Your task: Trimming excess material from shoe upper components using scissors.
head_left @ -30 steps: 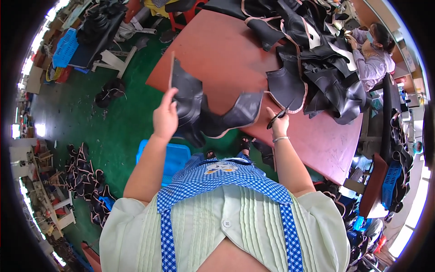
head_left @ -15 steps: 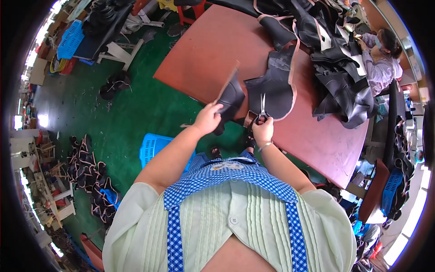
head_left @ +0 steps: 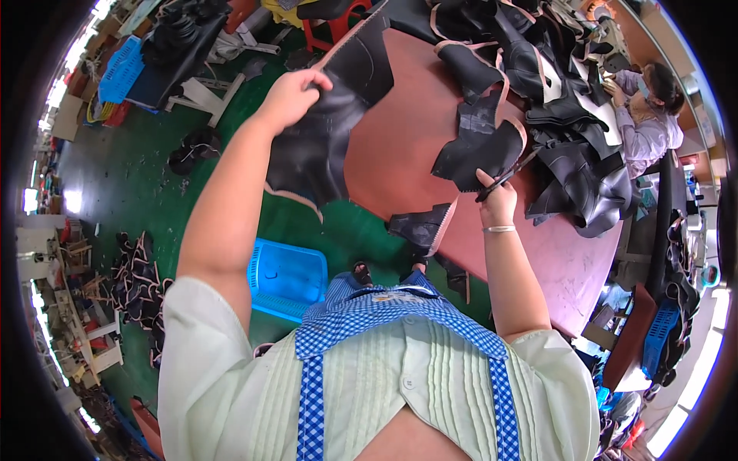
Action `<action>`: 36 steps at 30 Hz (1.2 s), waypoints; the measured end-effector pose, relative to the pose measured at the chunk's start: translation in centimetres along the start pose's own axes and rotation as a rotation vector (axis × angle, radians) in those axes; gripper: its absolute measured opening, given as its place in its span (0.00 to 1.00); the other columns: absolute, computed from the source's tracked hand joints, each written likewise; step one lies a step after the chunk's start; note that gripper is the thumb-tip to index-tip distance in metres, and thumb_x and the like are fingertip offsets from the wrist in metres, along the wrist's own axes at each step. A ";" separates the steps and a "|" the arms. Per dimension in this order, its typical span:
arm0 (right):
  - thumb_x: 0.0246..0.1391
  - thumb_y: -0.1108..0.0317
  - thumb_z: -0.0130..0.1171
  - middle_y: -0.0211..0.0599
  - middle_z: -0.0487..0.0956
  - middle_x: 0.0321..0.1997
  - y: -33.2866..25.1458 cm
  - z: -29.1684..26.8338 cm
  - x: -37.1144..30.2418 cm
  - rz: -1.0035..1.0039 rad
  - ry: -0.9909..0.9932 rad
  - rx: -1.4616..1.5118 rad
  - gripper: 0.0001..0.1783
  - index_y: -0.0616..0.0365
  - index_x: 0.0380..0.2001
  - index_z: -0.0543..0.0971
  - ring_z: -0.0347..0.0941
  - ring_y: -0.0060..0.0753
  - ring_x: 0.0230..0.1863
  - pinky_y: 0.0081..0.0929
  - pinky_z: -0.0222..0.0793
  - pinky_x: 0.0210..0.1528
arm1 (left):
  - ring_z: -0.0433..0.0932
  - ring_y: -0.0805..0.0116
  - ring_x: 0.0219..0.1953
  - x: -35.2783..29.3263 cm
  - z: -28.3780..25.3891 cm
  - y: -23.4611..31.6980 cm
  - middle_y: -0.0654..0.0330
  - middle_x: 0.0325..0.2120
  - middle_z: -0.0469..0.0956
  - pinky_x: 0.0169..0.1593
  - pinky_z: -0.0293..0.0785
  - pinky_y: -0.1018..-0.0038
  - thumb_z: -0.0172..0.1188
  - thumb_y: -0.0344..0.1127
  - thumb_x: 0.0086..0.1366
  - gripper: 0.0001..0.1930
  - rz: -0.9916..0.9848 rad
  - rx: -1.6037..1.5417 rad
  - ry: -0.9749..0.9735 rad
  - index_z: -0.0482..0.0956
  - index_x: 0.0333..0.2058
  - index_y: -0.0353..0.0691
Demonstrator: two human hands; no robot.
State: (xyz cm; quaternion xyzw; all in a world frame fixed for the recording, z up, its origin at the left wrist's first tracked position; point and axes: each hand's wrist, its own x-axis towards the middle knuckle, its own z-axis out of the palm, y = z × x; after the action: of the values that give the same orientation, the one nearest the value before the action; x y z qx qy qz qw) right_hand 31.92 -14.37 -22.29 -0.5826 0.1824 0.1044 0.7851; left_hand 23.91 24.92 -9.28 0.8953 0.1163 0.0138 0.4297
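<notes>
Seen from above, a person's left hand (head_left: pixel 292 96), in the upper centre of the frame, is closed on the edge of a large black leather sheet (head_left: pixel 327 131) that hangs down over the near edge of a reddish-brown table (head_left: pixel 561 261). The right hand (head_left: pixel 498 201), centre right, grips dark scissors (head_left: pixel 507 175) beside another black leather piece (head_left: pixel 480 150). A blue plastic crate (head_left: pixel 286 278) stands on the green floor (head_left: pixel 146 177) below.

Bright even daylight, window glare at left rim, heavy fisheye bending, edges perhaps slightly soft
</notes>
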 end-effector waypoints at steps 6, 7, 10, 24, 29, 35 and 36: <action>0.43 0.84 0.61 0.40 0.78 0.37 -4.0 -1.6 -0.1 0.177 -0.084 0.343 0.15 0.67 0.38 0.74 0.77 0.37 0.36 0.29 0.76 0.42 | 0.72 0.54 0.47 4.2 11.5 0.4 0.50 0.45 0.71 0.48 0.70 0.64 0.65 0.43 0.49 0.24 0.459 0.348 0.163 0.74 0.45 0.45; 0.44 0.82 0.61 0.40 0.78 0.38 -4.9 -2.6 0.3 0.217 -0.123 0.409 0.14 0.65 0.38 0.75 0.77 0.37 0.35 0.30 0.76 0.41 | 0.73 0.59 0.45 2.4 14.3 1.6 0.52 0.42 0.73 0.48 0.70 0.68 0.67 0.46 0.49 0.26 0.251 -0.047 -0.128 0.72 0.44 0.40; 0.47 0.75 0.63 0.37 0.80 0.35 -7.5 -3.6 1.6 0.300 -0.168 0.394 0.11 0.59 0.36 0.76 0.77 0.34 0.32 0.26 0.71 0.29 | 0.75 0.69 0.40 -4.5 22.2 -0.5 0.57 0.37 0.78 0.46 0.70 0.73 0.72 0.42 0.45 0.33 -0.153 -0.496 -0.773 0.70 0.50 0.39; 0.55 0.57 0.58 0.25 0.70 0.16 -5.6 -7.9 -1.6 0.189 -0.403 -0.372 0.15 0.58 0.27 0.74 0.66 0.20 0.15 0.17 0.60 0.18 | 0.78 0.53 0.39 -12.3 15.4 -0.3 0.48 0.35 0.79 0.45 0.71 0.68 0.55 0.33 0.58 0.16 -0.101 -0.039 -0.293 0.73 0.45 0.35; 0.60 0.49 0.47 0.27 0.69 0.22 -1.8 -6.9 -8.3 0.608 -0.829 -0.547 0.23 0.62 0.32 0.72 0.67 0.20 0.21 0.17 0.64 0.22 | 0.76 0.48 0.36 -16.8 13.1 0.4 0.47 0.32 0.78 0.40 0.71 0.62 0.57 0.37 0.55 0.14 -0.206 0.044 -0.300 0.75 0.38 0.35; 0.49 0.28 0.44 0.32 0.71 0.17 4.2 -5.3 -7.5 0.978 -0.785 -0.680 0.38 0.59 0.24 0.72 0.70 0.29 0.16 0.20 0.63 0.18 | 0.77 0.51 0.34 -20.8 13.5 -0.6 0.48 0.32 0.79 0.39 0.72 0.67 0.58 0.35 0.54 0.14 -0.270 -0.189 -0.251 0.75 0.39 0.34; 0.48 0.28 0.45 0.33 0.71 0.17 5.0 -5.1 -7.3 1.023 -0.754 -0.652 0.38 0.60 0.23 0.72 0.71 0.30 0.16 0.21 0.63 0.17 | 0.78 0.52 0.34 -21.1 13.5 -0.8 0.49 0.32 0.79 0.39 0.72 0.67 0.58 0.35 0.54 0.15 -0.257 -0.201 -0.242 0.76 0.39 0.34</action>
State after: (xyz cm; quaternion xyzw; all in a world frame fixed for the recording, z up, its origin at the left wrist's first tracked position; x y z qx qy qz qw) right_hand 22.52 -17.38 -24.98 -0.5534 0.1086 0.7031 0.4331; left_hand 4.91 10.42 -16.85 0.8209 0.1751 -0.1372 0.5260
